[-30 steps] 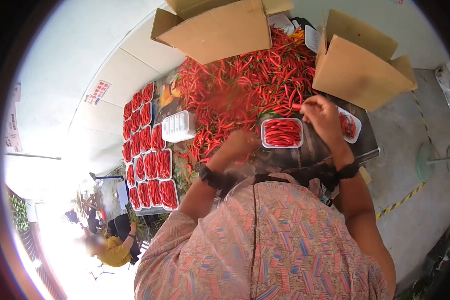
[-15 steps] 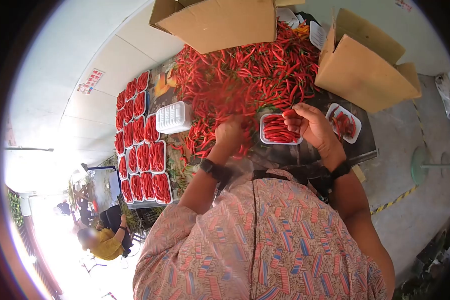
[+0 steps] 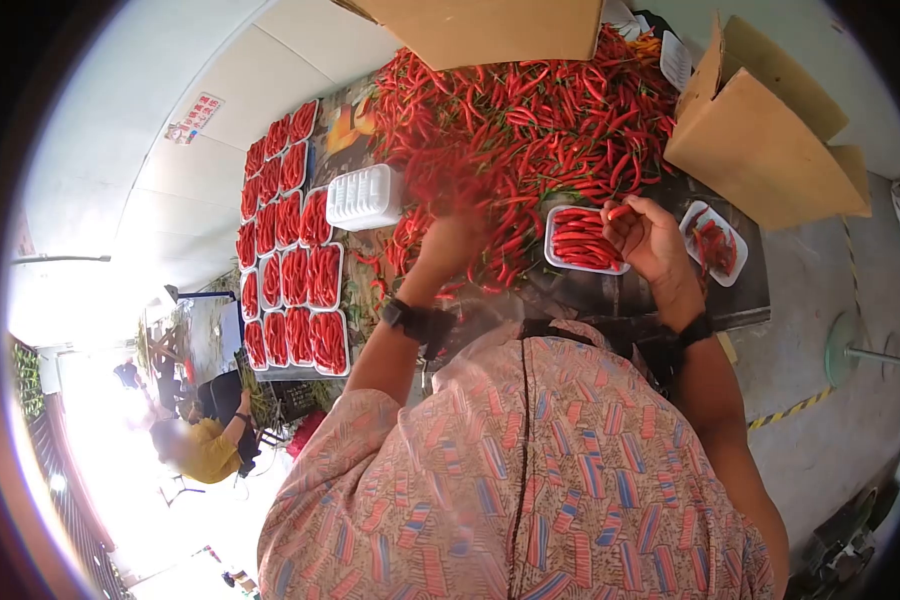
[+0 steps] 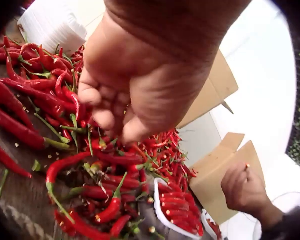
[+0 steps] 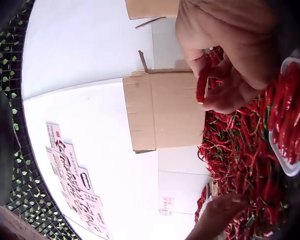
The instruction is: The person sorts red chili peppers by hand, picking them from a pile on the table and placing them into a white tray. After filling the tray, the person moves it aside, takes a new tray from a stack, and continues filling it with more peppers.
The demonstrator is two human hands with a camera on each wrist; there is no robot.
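Note:
A wide pile of red chili peppers, many with green stems, covers the table. My left hand hangs low over the near edge of the pile, fingers loosely bent, with a gap between thumb and fingertips; in the head view it is blurred. Between thumb and fingers, my right hand pinches a red chili pepper, stemless at its visible end. That hand is at the right rim of a white tray, in which red chili peppers lie side by side.
A stack of empty white trays stands left of the pile, with rows of filled trays beyond it. Another tray with dark red pieces lies at right. Cardboard boxes stand behind. A person in yellow is at far left.
My right hand has come down from above the tray's right corner to its rim, now with a chili pepper showing in its fingers. My left hand has moved away from the tray, over the pile.

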